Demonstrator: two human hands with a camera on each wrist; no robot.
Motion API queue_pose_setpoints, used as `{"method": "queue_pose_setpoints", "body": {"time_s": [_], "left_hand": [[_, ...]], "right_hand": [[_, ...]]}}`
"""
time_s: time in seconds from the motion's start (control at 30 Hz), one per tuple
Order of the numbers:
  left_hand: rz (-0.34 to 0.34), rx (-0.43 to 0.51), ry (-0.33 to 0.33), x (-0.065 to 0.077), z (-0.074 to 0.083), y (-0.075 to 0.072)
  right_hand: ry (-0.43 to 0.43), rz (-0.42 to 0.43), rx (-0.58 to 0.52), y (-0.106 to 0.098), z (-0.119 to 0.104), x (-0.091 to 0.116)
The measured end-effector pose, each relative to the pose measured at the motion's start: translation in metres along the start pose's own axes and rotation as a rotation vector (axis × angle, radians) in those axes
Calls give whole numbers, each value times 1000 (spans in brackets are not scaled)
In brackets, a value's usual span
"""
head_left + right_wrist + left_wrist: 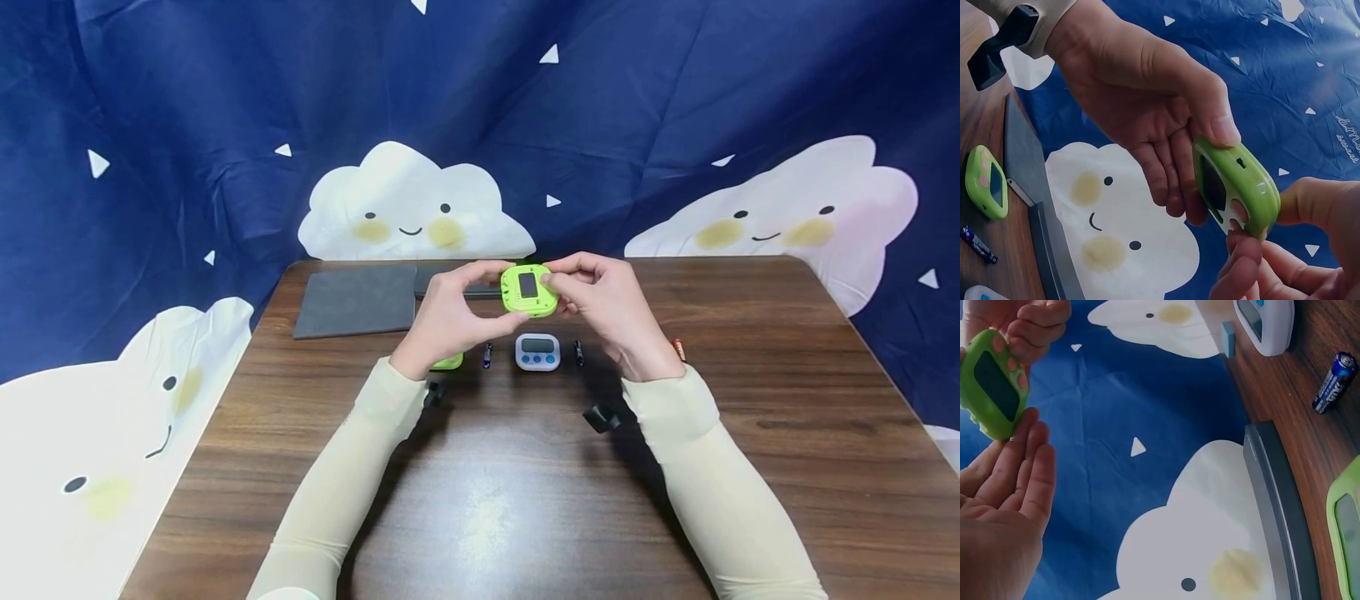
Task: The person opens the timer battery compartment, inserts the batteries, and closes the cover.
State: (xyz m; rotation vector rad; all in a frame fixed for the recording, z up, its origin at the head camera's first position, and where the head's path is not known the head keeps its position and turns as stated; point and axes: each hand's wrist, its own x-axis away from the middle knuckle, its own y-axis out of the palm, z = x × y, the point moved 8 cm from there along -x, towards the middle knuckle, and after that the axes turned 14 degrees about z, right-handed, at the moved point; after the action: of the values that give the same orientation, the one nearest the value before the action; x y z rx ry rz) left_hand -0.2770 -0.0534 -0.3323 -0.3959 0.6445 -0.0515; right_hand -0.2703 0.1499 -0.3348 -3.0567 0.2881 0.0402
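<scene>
"Well, where is the lime-green rounded plastic timer (529, 292) held?"
"Above the brown wooden table (765, 417), pinched by left hand (457, 312) and right hand (609, 307)."
"What is done?"
"Lifting, apparently; the blue-and-black cylindrical battery (487, 356) is left lying loose, presumably not yet fitted."

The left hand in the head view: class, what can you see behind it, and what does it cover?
Behind the left hand, a green device's lower edge shows on the table, with parts of a dark slab beyond. The device's upper part and the slab's middle are covered.
</scene>
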Motion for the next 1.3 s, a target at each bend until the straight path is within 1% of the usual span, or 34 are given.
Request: {"method": "queue_pose_setpoints", "body": {"time_s": [0.17, 0.4, 0.47, 0.57, 0.63, 0.7, 0.77, 0.83, 0.9, 1.0, 1.07, 1.17, 1.23, 1.3], "left_hand": [[-8, -4, 1, 0, 1, 3], [-1, 9, -25, -1, -4, 7], [0, 9, -30, -2, -3, 7], [-3, 1, -22, -3, -2, 9], [-1, -5, -15, -4, -1, 9], [1, -7, -17, -4, -2, 8], [8, -10, -27, -4, -4, 6], [12, -11, -44, -4, -6, 2], [15, -10, -58, -4, -8, -1], [21, -8, -65, -3, -8, -4], [27, -6, -68, -4, -8, -5], [30, -2, -72, -3, -9, -5], [33, -2, -76, -3, -9, -4], [36, 1, -76, -2, -9, -3]], "right_hand": [[-2, 15, 30, -5, 1, 0], [8, 20, 11, -14, -2, 2], [13, 27, -13, -19, -4, 3], [33, 47, -98, -28, -7, 3], [56, 58, -161, -37, -8, 3], [74, 80, -174, -52, -5, 4], [91, 99, -123, -71, 3, 6], [109, 104, -11, -92, 19, 9], [130, 95, 115, -113, 40, 14], [160, 55, 271, -144, 75, 23], [189, 30, 336, -162, 97, 29], [235, -1, 424, -185, 122, 38], [255, -17, 455, -195, 133, 43], [261, -30, 489, -201, 140, 46]]}}
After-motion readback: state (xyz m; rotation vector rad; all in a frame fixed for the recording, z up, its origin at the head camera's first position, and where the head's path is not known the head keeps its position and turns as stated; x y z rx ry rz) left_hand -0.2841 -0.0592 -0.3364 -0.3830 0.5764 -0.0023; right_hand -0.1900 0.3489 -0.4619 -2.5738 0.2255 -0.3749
